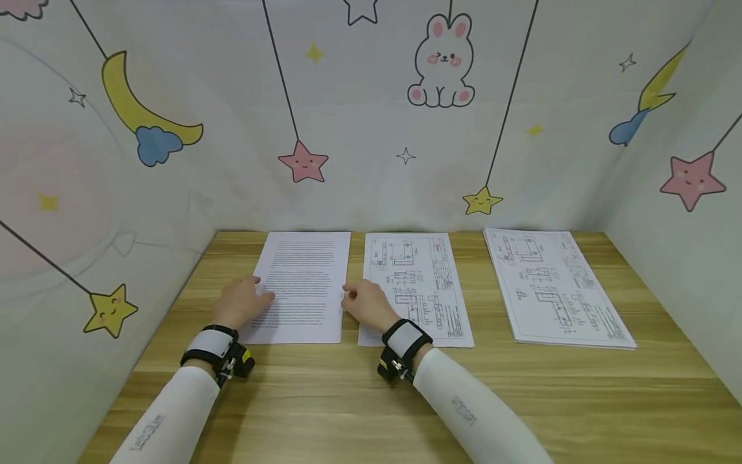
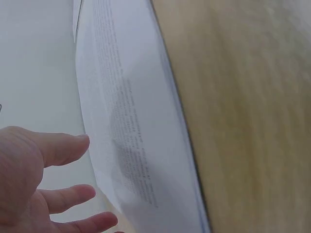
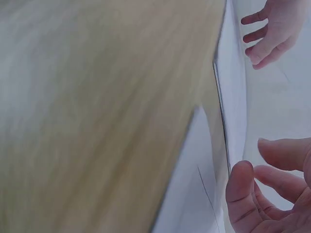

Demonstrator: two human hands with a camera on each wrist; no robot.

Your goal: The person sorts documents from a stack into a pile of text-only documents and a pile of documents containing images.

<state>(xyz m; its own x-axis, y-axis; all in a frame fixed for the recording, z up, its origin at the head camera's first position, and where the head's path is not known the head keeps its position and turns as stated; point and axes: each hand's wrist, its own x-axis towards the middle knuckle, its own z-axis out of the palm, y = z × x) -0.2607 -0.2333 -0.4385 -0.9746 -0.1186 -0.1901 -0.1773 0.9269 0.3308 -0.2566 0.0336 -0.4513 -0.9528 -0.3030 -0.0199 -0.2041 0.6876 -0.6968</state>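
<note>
From where I stand, a person is working at a wood-grained bench [image 1: 324, 399] with three sets of paper laid side by side. The one between the two hands is a stack of text pages [image 1: 307, 277], lying flat on the left part of the bench, its layered edge visible in the left wrist view. The left hand [image 1: 239, 304] is at that stack's left edge, fingers spread and slightly bent, thumb well apart from them and reaching over the margin; it grasps nothing, and I cannot tell whether the thumb actually touches the paper. The right hand [image 1: 369, 304] is at the opposite edge, its fingers loosely bent with gaps between them and nothing held, though whether a fingertip brushes the pages I can't say. Its wrist passes above the middle drawing [image 1: 449, 303], a sheet of technical figures lying just beside the text, with a narrow strip of wood between them. Farther right, well apart from both hands, is a stack of drawings [image 1: 559, 290], set slightly askew, with similar line figures on top. Both wrists carry strapped cameras, and white sleeves [image 1: 174, 412] cover the forearms. Behind the bench is a pale backdrop [image 1: 359, 109] printed with a winking rabbit [image 1: 443, 77], a yellow moon [image 1: 123, 96] with a blue cloud, and smiling pink and yellow stars.
</note>
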